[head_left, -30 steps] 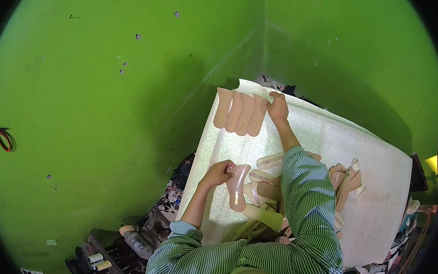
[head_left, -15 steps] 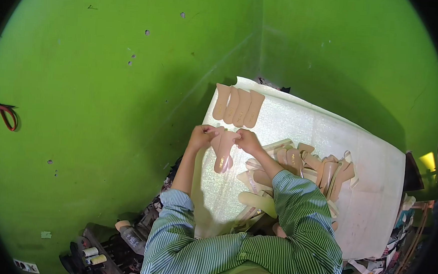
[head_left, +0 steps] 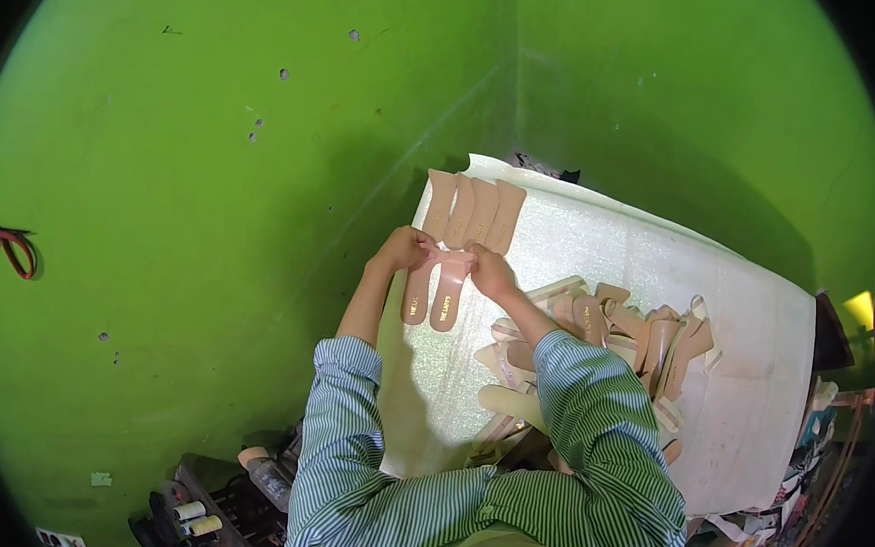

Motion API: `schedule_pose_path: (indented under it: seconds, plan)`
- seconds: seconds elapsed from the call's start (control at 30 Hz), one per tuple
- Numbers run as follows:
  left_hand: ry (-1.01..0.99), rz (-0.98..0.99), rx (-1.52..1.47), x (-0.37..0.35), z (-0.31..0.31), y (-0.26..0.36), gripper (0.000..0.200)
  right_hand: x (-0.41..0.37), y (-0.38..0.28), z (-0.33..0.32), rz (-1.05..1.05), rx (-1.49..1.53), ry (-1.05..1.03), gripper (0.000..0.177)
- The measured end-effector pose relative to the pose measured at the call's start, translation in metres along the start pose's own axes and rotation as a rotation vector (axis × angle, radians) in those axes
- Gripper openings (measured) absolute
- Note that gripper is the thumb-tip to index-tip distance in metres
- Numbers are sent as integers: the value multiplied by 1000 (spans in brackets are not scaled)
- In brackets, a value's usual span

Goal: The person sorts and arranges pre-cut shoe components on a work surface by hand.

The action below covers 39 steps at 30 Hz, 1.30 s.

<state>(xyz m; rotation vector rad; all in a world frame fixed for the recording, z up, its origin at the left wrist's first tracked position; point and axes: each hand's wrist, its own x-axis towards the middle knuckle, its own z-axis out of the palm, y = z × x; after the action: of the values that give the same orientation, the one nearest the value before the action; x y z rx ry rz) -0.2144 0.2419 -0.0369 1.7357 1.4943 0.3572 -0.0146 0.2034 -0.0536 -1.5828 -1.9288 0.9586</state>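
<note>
My left hand pinches the top of a tan insole with gold lettering near its rounded heel. A second tan insole, lettered the same way, hangs from the closed fingers of my right hand. The two insoles are side by side above the pale table, with a narrow gap between their lower halves. Just beyond my hands, a row of several overlapping tan insoles lies at the table's far left. My fingers hide the upper ends of the held pair.
A loose pile of tan and cream insoles covers the middle of the table, beside my right forearm. Green walls meet behind the table. Red-handled pliers hang at the left. Thread spools and a bottle are at lower left.
The two held insoles overlapped at an angle before; now they are spread apart and roughly parallel. Both hands have shifted slightly away from me, closer to the row.
</note>
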Motion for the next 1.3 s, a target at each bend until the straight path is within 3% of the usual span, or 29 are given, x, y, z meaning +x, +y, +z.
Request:
schedule_pose_path:
  seconds: [0.13, 0.4, 0.87, 0.93, 1.0, 1.1, 1.17, 1.2, 1.3]
  plan:
    - [4, -40, -2, 5, -2, 0, 18, 3, 15, 10, -23, 92, 27, 21]
    - [163, 104, 154, 7, -4, -2, 23, 9, 21, 17, -50, 195, 54, 20]
    - [374, 238, 148, -11, 4, -2, 27, 5, -17, 11, 65, -74, 129, 29]
    - [392, 267, 157, -20, 11, 3, 26, 1, -19, 3, 68, -85, 144, 29]
    - [566, 272, 156, -39, 23, 20, 23, -3, -14, -5, 82, -98, 158, 29]
    - [587, 361, 99, -64, 67, 32, 19, -15, 13, -29, 0, -148, 61, 23]
    - [351, 436, -57, -87, 98, 50, 17, -26, 38, -52, -31, -338, -119, 24]
    - [251, 425, 75, -101, 109, 60, 23, -36, 45, -63, -48, -478, -193, 27]
    - [175, 405, 124, -116, 145, 70, 30, -63, 61, -81, -56, -534, -257, 30]
